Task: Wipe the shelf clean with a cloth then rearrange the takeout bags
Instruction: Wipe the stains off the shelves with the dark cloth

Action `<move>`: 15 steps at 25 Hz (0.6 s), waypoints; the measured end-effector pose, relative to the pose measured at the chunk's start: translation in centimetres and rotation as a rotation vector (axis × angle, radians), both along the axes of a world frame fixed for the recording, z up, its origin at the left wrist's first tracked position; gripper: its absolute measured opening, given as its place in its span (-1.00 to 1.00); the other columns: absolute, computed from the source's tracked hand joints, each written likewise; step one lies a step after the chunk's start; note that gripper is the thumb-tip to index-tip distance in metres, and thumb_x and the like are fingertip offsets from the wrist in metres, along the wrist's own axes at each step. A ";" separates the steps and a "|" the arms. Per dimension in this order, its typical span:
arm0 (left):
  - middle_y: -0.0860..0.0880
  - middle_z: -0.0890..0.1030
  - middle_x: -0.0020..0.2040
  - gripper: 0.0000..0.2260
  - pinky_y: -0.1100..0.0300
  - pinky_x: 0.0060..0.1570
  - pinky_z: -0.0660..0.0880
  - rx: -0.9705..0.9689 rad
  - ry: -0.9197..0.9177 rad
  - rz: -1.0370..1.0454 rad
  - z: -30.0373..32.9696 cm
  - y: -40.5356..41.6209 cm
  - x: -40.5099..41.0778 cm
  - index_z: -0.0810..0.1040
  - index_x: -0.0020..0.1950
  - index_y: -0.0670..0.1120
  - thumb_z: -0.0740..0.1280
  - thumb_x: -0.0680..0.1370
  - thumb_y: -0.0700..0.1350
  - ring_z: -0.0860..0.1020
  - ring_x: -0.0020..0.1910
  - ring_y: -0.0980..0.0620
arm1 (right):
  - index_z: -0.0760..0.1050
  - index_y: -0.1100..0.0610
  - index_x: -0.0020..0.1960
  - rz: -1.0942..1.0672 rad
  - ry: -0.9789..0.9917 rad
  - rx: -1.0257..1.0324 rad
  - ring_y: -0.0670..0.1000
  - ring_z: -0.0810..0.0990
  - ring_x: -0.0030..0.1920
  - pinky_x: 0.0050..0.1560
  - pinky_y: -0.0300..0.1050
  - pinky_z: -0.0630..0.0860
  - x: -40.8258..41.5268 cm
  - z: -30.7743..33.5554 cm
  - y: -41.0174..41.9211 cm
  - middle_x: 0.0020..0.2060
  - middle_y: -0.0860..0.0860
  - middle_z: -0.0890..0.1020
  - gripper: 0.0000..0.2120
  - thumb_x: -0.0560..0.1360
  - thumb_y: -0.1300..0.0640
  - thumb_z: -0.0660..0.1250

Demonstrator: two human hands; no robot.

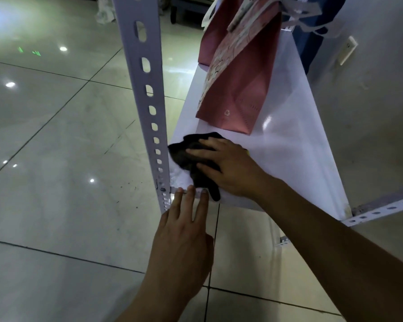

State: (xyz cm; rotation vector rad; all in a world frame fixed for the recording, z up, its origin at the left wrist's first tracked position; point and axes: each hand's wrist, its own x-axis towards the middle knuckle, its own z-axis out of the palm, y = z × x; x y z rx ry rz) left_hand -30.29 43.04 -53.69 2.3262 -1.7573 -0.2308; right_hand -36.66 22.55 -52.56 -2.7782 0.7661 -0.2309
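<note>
Pressing flat with straight fingers, the right hand (228,168) held a dark cloth (191,156) on the white shelf (289,145) at its near left corner. The left hand (184,231) rested straight fingers on the near edge beside the perforated upright (147,89). Pink takeout bags (237,82) stood farther along the shelf, above a glossy tiled floor (56,135).

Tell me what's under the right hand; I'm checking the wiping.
A dark cloth lies under the right hand, pressed flat on the white shelf. The shelf surface beneath the cloth is covered, so its cleanliness cannot be seen.

The scene is dim overall. Ceiling lamps glare as bright spots on the glossy floor (56,135) left of the shelf (289,147), whose post bows from wide-angle distortion; edges look soft.
</note>
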 end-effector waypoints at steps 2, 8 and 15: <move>-0.17 0.29 0.54 -0.25 -0.06 0.29 0.44 0.004 0.013 0.002 0.0 0.0 0.1 0.21 0.57 -0.08 0.36 0.39 -0.11 0.26 0.52 -0.21 | 0.46 -0.16 0.45 0.019 -0.013 0.005 0.09 0.38 0.45 0.41 0.17 0.35 0.5 0.0 0.0 0.47 -0.02 0.45 -0.49 0.58 -0.21 0.02; -0.15 0.34 0.52 -0.25 -0.09 0.26 0.45 -0.036 0.022 -0.017 0.1 0.3 0.6 0.28 0.55 -0.07 0.37 0.35 -0.20 0.31 0.49 -0.22 | 0.49 -0.15 0.42 -0.092 -0.134 0.007 0.01 0.40 0.46 0.40 0.14 0.38 -5.9 -1.1 0.9 0.44 -0.09 0.49 -0.59 0.61 -0.10 0.16; -0.14 0.34 0.51 -0.22 -0.14 0.17 0.51 -0.009 0.036 -0.041 0.2 0.3 0.8 0.27 0.56 -0.07 0.41 0.34 -0.20 0.31 0.48 -0.24 | 0.53 -0.08 0.40 -0.501 -0.204 -0.119 0.05 0.49 0.36 0.27 0.11 0.48 -13.4 -2.6 -0.3 0.37 -0.08 0.55 -0.58 0.59 -0.09 0.17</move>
